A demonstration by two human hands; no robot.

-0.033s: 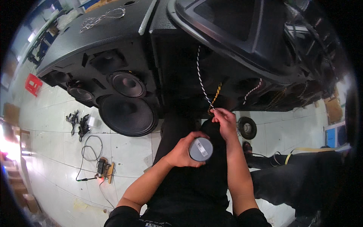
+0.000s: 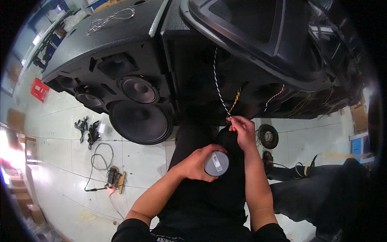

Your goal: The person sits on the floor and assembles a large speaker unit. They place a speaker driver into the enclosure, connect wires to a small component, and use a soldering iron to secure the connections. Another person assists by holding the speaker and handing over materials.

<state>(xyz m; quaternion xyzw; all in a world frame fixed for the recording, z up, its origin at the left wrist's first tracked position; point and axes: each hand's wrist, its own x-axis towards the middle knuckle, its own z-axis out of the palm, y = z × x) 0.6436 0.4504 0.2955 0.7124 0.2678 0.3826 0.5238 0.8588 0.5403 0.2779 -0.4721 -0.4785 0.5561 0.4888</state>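
Right now, the left hand (image 2: 197, 163) curls its fingers and thumb around the side of a gray round part (image 2: 213, 164) with a pale label on its face, held above the dark trousers (image 2: 201, 205). The right hand (image 2: 243, 131) pinches the lower end of a black-and-white twisted wire (image 2: 218, 85) between thumb and forefinger, its other fingers curled in. That wire hangs from the dark front of the right cabinet (image 2: 193, 76). A yellow-and-black twisted wire (image 2: 237, 97) hangs just beside it; I cannot tell whether the fingertips also catch its end.

The 2 hands are apart, with open air between them. The left cabinet (image 2: 76, 56) stands close beside the right one, only a narrow gap dividing their edges; its large speaker cone (image 2: 141, 124) reaches the lower front edge. White tiled floor (image 2: 149, 161) stretches from there toward a black power strip (image 2: 112, 175). On the other side, a round black speaker part (image 2: 274, 142) lies near another person's dark-clothed leg (image 2: 312, 195), which limits the room beside the right arm.
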